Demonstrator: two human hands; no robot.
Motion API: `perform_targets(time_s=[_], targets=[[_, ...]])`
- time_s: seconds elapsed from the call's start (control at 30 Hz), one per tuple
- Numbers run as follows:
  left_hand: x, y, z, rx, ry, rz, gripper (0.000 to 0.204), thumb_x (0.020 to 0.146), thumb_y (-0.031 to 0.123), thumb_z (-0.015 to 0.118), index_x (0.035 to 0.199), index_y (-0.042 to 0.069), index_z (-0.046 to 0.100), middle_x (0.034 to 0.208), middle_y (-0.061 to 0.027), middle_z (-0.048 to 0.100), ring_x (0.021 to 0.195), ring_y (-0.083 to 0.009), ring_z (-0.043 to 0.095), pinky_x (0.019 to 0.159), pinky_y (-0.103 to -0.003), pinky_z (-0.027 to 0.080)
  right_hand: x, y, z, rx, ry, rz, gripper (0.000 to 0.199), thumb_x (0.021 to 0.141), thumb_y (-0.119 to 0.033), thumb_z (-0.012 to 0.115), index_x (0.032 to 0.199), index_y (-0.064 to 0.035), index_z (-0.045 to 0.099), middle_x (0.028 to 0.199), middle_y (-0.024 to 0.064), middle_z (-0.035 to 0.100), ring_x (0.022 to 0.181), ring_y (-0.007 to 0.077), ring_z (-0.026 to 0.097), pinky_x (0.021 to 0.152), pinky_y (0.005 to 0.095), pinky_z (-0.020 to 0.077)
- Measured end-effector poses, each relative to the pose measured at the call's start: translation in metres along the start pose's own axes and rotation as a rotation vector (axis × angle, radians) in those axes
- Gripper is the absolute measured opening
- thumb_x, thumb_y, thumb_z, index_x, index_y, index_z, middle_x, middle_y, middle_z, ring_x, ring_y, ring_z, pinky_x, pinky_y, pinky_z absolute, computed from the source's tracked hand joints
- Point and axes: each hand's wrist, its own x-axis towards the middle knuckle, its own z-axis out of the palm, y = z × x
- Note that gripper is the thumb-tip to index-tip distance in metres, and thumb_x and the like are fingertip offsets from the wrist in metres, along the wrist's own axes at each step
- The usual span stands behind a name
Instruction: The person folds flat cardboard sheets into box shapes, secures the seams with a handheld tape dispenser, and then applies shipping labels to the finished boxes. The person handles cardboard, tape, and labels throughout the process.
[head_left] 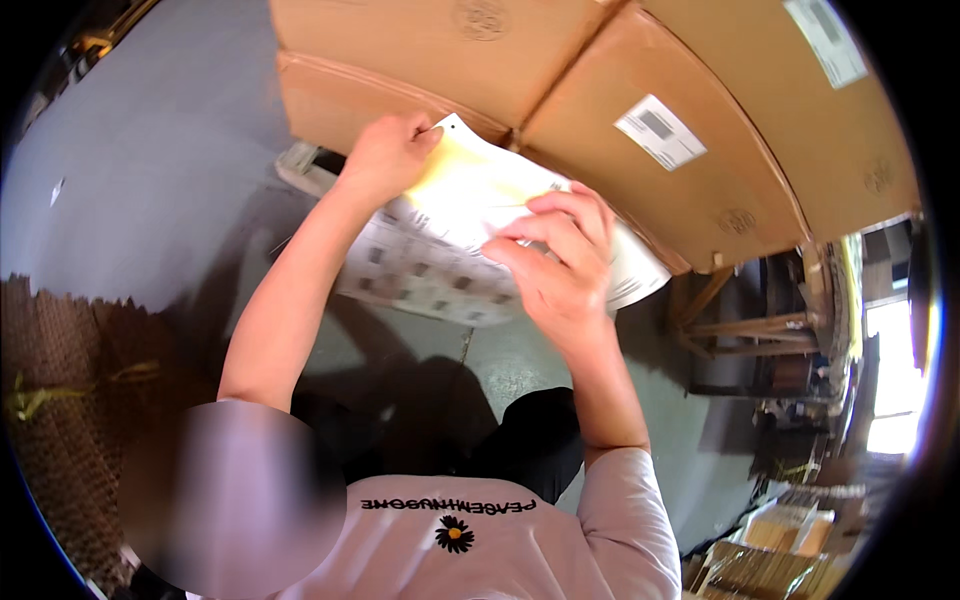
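My left hand (388, 160) is closed on the upper left corner of a white label sheet (480, 172), with a yellow glow over its bright surface. Thumb and bent fingers of my right hand (565, 262) pinch at the sheet's middle; the exact grip is partly hidden by glare. Below the bright part hangs a printed section (425, 268) with rows of small dark squares. Behind my right hand, the sheet's white right end (635, 268) sticks out near the boxes.
Large brown cartons (600, 130) stand stacked right in front of my hands, with white labels (660, 132) on them. A wooden frame (745, 325) stands at the right. Brown woven matting (70, 350) lies at the left, and flattened cardboard (770, 570) at the lower right.
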Motion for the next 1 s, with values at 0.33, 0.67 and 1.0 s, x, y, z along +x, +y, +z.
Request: perform_targets(time_s=[0.33,0.67,1.0], targets=[[-0.03,-0.069,-0.029,0.058,0.188,0.487,0.03,0.091,0.036,0.07,0.098,0.008,0.074,0.082,-0.0134,0.067,0.076,-0.0337,0.065,0.069,-0.043,0.052,0.086,-0.003,0.007,0.192,0.281,0.159,0.017,0.078,0.001,0.079,0.094,-0.003,0.073,0.083,0.0086,0.069,0.079,0.0241,0.064,0.078,0.0345,0.0526],[-0.048,-0.015,-0.09,-0.486,0.104,0.084,0.044,0.1,0.035,0.061,0.125,-0.001,0.056,0.065,-0.0085,0.059,0.064,-0.015,0.058,0.064,-0.032,0.048,0.124,-0.004,0.078,0.41,0.345,0.472,0.013,0.085,-0.001,0.076,0.098,-0.001,0.073,0.09,0.0059,0.069,0.084,0.0133,0.065,0.075,0.0261,0.0512],[0.009,-0.066,-0.114,-0.41,0.336,0.148,0.024,0.104,0.022,0.056,0.095,0.0,0.061,0.063,-0.0068,0.055,0.058,-0.0118,0.05,0.057,-0.031,0.045,0.165,0.017,0.153,0.685,0.359,0.659,0.006,0.088,0.0,0.072,0.093,0.0007,0.071,0.093,0.0056,0.066,0.084,0.0111,0.06,0.078,0.0253,0.0496]])
